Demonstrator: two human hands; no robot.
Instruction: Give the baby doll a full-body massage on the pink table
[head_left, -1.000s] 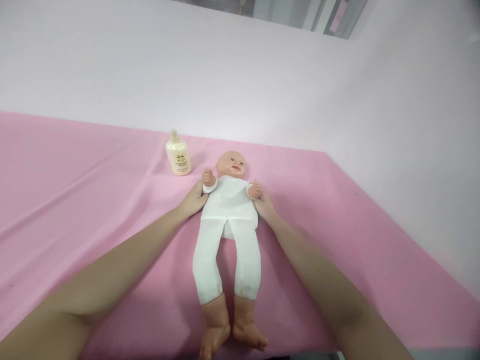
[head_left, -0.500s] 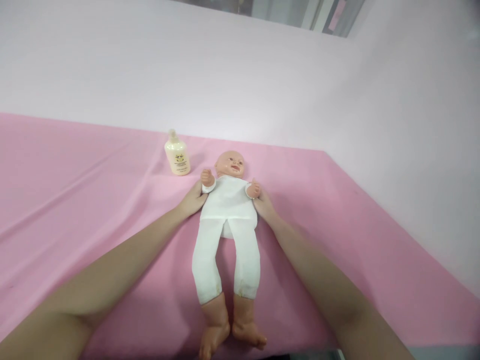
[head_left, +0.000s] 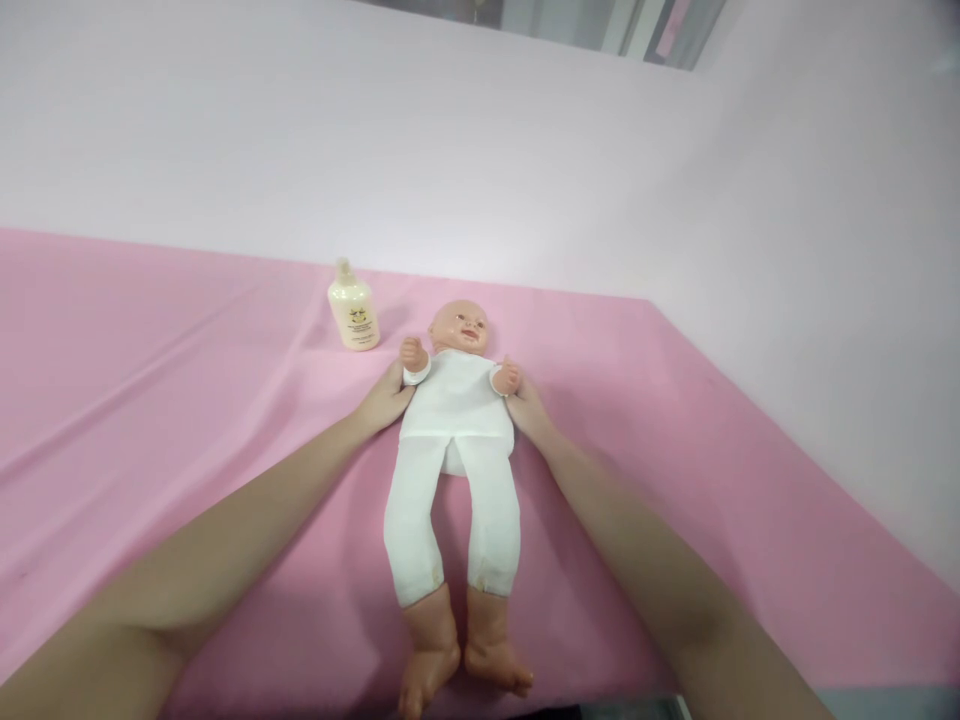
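Head view: bottle (head_left: 353,317) label print unreadable.

I can read no words or numbers here. The cream bottle (head_left: 353,316) beside my doll carries a small dark label, but its print is too small to read.

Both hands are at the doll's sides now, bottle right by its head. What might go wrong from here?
1. The bottle stands upright close behind the left hand and beside the doll; a sideways shift of either may tip it.
2. The doll's feet lie near the front edge of the pink cloth; pulling it nearer could slide it off.
3. The cloth is creased by the left hand, so dragging the doll may bunch it. The right hand is partly hidden; its hold is unclear.
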